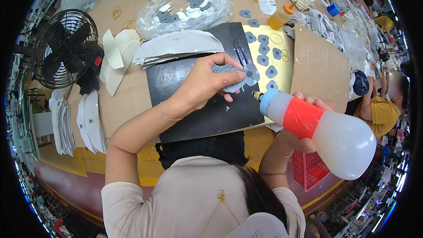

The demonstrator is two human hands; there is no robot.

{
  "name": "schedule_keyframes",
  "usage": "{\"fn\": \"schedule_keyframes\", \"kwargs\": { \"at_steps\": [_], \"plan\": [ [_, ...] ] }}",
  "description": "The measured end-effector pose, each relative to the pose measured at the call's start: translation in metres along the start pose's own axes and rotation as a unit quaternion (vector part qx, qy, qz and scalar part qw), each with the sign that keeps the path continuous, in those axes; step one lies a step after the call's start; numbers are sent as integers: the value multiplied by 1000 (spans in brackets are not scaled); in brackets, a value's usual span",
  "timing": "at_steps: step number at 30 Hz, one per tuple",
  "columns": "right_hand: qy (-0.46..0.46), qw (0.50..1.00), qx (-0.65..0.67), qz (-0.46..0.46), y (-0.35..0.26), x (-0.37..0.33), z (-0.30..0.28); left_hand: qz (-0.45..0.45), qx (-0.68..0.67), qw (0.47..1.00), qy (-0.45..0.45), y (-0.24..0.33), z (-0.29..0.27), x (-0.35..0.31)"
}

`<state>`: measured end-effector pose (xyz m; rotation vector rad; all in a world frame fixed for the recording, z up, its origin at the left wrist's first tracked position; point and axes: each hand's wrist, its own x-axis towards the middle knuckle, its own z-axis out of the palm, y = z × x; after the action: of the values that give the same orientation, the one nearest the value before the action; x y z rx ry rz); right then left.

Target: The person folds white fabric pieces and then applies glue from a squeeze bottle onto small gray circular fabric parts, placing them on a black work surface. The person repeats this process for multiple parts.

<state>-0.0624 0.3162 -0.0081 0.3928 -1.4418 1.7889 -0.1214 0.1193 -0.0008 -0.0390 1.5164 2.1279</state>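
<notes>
My left hand [206, 79] is closed on a fanned stack of small grey foam pieces [250, 76], pinched between thumb and fingers above a black mat [176, 90]. My right hand [313, 101] is wrapped round a translucent squeeze bottle [346, 139] with a red band and a pale blue cap. The bottle lies tilted, its narrow nozzle pointing at the stack, just short of the pieces. Purple-handled tweezers [241, 55] rest on the mat beyond my left fingers. Several grey pieces with dark centres [263, 49] are laid out on a yellow sheet [285, 72] to the right.
A stack of light grey cut panels [178, 46] lies behind my left hand. Farther back are a plastic bag [145, 17] of pieces and an amber bottle [280, 17]. A black fan [66, 46] stands left; cardboard [319, 68] lies right. Other people work at far right.
</notes>
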Motion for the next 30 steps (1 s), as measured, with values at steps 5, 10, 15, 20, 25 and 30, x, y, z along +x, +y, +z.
{"fn": "schedule_keyframes", "kwargs": {
  "at_steps": [5,10,15,20,25,30],
  "plan": [
    [-98,992,-62,-44,4,0,-10,37,41,998,9,-7,7,2],
    [-131,983,-118,-42,3,-1,-17,42,85,995,13,-6,11,-1],
    [-116,988,-101,-12,5,-2,-17,36,95,995,19,-7,10,-1],
    [-38,994,-89,57,-10,-4,-11,25,99,995,8,-9,11,5],
    [16,995,-73,73,-18,-8,-29,-14,137,990,-11,-19,17,48],
    [4,996,-46,73,-24,-11,-54,-23,254,965,-58,-36,43,102]
  ]
}}
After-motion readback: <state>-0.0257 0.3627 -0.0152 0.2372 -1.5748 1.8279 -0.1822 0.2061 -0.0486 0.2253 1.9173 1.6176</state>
